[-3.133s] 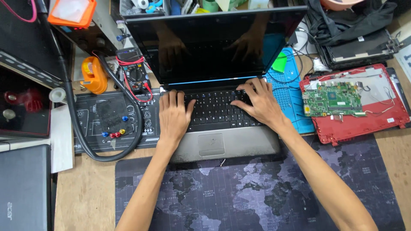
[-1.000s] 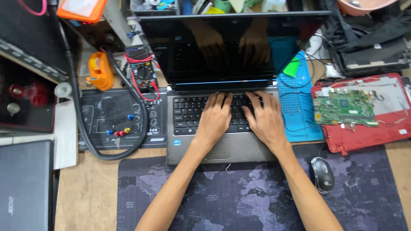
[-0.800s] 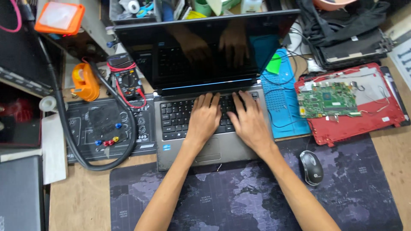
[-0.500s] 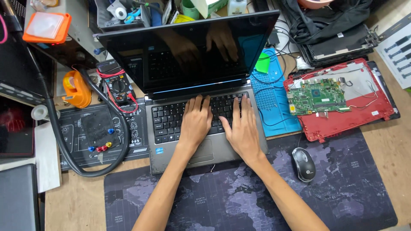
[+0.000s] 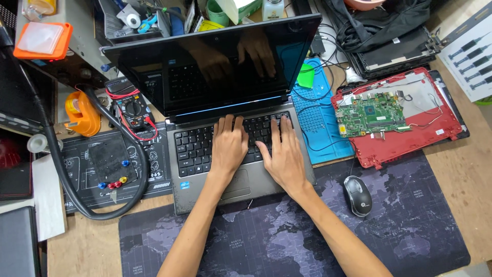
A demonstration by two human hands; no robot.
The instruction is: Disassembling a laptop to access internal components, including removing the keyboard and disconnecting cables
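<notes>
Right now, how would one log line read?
left hand: on laptop keyboard | right hand: on keyboard | screen: dark | mouse: untouched

Both bare forearms extended forward from the lower edge of view, converging toward the centre. Left hand point(image 5: 228, 146) flat, palm down, fingers straight and held close together, wrist level. Right hand point(image 5: 285, 154) just beside it, palm down, fingers slightly spread, thumb angled inward toward the left hand, not touching it.
</notes>
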